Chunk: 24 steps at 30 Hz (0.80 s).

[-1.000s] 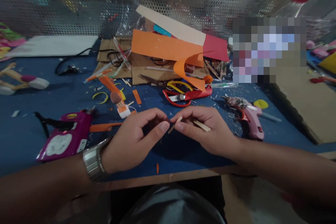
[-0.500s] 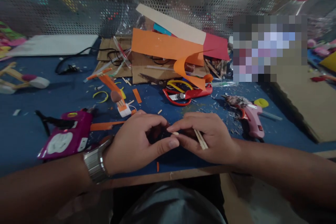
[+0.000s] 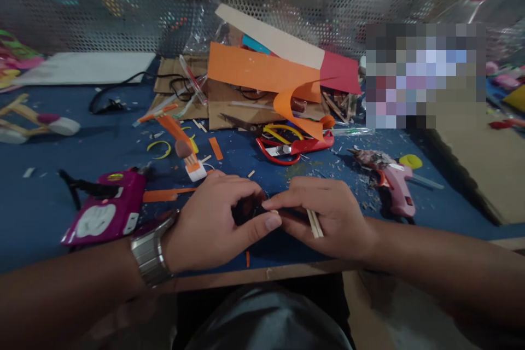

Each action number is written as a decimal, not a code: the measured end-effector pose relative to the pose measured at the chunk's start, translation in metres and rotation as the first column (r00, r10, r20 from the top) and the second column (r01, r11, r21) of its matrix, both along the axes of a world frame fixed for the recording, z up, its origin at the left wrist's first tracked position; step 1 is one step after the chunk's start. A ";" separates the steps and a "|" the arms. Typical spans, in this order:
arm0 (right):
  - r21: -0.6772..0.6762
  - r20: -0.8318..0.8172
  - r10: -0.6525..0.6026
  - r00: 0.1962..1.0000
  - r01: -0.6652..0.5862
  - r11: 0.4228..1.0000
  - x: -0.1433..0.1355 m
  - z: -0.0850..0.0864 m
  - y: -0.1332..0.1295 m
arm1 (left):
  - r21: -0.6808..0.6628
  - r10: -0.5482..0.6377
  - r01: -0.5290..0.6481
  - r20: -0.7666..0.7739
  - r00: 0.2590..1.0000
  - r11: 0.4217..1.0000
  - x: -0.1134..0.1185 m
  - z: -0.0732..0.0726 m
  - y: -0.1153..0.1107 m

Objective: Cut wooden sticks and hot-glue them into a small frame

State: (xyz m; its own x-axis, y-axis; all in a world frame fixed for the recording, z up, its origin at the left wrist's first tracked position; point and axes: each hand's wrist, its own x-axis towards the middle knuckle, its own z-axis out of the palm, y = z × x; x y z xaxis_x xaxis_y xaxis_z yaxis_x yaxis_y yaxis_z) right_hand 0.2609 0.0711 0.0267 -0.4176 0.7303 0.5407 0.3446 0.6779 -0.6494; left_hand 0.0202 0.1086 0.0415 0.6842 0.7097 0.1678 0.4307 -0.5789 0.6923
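My left hand (image 3: 223, 221), with a metal watch at the wrist, is closed in a curl, its thumb meeting my right fingertips. At that meeting point shows the pale end of a small wooden stick (image 3: 274, 212); the rest is hidden by fingers. My right hand (image 3: 332, 213) pinches there with thumb and index finger. Thin wooden sticks (image 3: 315, 223) are tucked into its palm and jut out below the fingers. Beyond my left hand stands a small orange and white craft figure (image 3: 180, 145) with a brown round piece.
A purple box-like device (image 3: 106, 210) sits at left, a pink glue gun (image 3: 396, 183) at right. Red-handled scissors (image 3: 295, 147) lie ahead, before orange paper (image 3: 262, 74) and cardboard (image 3: 229, 106). A cardboard sheet (image 3: 471, 158) is at far right. Scraps litter the blue table (image 3: 246, 147).
The hands stay together, with only slight finger movement; less of the pale stick end shows between them. The whole view has shifted slightly.
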 end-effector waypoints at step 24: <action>-0.024 -0.088 0.045 0.995 -0.047 0.999 0.002 0.001 -0.002 | -0.035 -0.007 0.008 0.017 1.000 0.999 0.000 0.000 0.000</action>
